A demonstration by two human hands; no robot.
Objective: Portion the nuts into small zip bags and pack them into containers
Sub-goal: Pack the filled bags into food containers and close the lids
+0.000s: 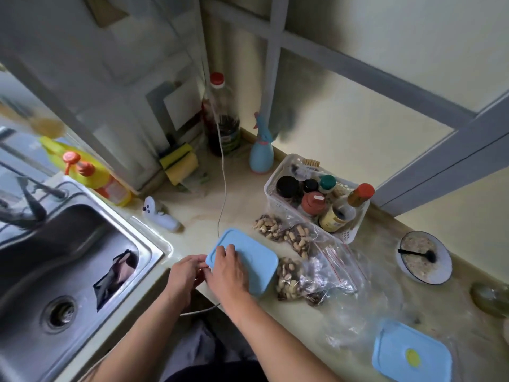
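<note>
Head view looks down on a pale, marble-look counter in a kitchen corner. On the far left sits a steel sink with a dark rag in it. Behind it stands a yellow dish soap bottle, then yellow sponges by the wall. Near the front edge lies a light blue container lid. The left hand curls its fingers round the lid's left corner. The right hand rests on top with fingers bent, pressing down. Just right of the lid lie clear zip bags of nuts, and more nut bags lie behind them. A white basket of spice jars stands further back. A bowl with a black spoon sits to the right. Another blue lidded container sits at the front right.
</note>
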